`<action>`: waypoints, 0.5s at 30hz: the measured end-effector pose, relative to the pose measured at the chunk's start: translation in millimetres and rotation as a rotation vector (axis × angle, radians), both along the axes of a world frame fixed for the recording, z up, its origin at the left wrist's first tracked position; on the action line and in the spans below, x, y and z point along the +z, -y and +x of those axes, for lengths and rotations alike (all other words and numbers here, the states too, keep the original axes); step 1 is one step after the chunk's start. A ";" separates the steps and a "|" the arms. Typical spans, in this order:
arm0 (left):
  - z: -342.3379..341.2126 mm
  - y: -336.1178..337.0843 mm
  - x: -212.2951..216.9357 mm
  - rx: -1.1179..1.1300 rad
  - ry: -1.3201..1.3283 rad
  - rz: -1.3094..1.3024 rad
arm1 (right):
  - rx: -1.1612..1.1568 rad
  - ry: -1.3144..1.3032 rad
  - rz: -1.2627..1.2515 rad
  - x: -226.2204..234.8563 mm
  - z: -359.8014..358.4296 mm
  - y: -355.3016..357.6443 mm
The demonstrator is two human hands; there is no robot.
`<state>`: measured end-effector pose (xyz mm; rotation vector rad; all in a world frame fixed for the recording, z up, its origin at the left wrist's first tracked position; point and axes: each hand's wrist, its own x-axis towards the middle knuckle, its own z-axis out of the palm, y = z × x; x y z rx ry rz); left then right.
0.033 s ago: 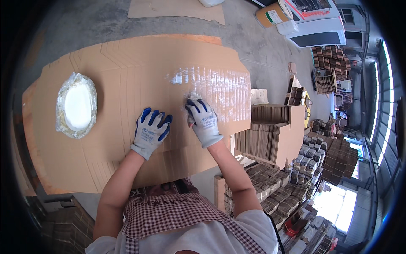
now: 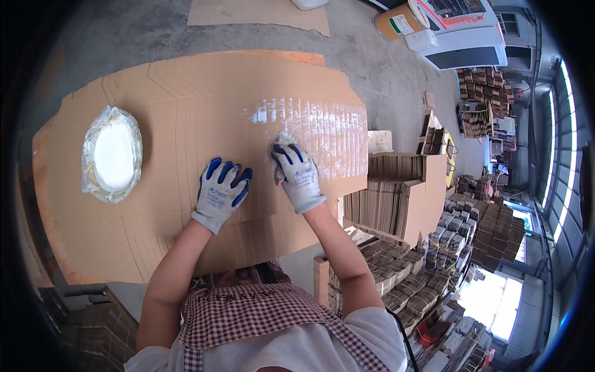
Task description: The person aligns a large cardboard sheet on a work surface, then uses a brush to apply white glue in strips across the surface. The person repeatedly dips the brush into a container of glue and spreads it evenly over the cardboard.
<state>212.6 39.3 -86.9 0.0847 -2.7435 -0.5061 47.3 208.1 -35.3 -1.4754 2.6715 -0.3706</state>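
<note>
barely any change since previous picture: your right hand (image 2: 297,170) and pale crumpled wad (image 2: 284,137) shifted slightly at most, so work on glossy streaked patch (image 2: 328,136) seems no further along; right fingers curled onto wad, gripping it at patch's 8 o'clock edge; left hand (image 2: 223,189) on cardboard (image 2: 186,118), fingers loosely spread, holding nothing; plastic-lined bowl (image 2: 90,161), white inside, at 9 o'clock; gloves (image 2: 215,211) bear blue lettering, drum (image 2: 384,28) at 1 o'clock green-white label

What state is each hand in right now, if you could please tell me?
Left hand: open, resting on the cardboard sheet.
Right hand: closed on a pale crumpled wad.
</note>
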 end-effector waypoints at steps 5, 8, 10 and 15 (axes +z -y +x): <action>-3.5 1.3 -0.5 -0.004 -0.022 -0.007 | -0.178 -0.059 -0.036 -26.5 -49.8 -9.1; 2.4 1.2 -1.0 0.002 0.012 -0.003 | -0.034 -0.025 -0.087 -7.5 -10.9 3.4; 0.6 0.2 -0.9 -0.008 0.023 0.004 | -0.035 -0.018 0.024 -17.7 -11.3 3.0; 0.0 0.8 -0.7 0.001 0.003 -0.003 | -0.210 -0.031 -0.083 -15.0 -57.8 17.6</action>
